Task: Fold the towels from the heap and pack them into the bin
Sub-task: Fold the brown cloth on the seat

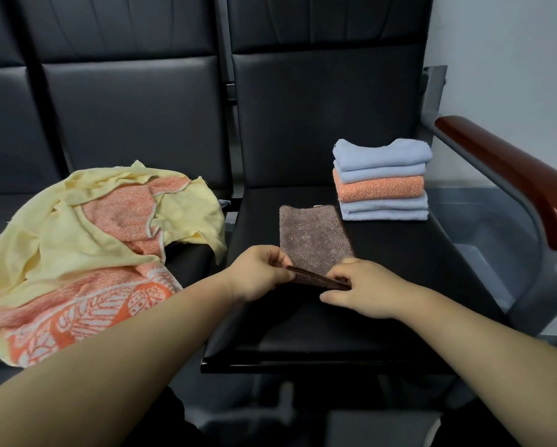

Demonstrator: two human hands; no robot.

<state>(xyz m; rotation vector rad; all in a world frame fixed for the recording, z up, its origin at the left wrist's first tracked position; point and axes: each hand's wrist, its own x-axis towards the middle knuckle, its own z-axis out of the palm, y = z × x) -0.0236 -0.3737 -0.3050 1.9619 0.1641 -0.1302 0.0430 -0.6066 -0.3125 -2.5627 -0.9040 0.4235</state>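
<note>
A small brown towel (312, 235) lies flat on the black seat (399, 269) in front of me. My left hand (259, 275) pinches its near left corner, and my right hand (357, 290) pinches its near right corner; the near edge is lifted slightly. A heap of unfolded yellow and orange towels (86, 240) covers the seat to the left. A stack of folded towels (382, 180), light blue with one orange, stands at the back right of the seat. A grey bin (483, 240) sits low to the right, under the armrest.
A brown padded armrest (509, 172) on a grey metal frame curves over the bin on the right. Black seat backs rise behind both seats. A narrow gap separates the two seats. A white wall stands at the far right.
</note>
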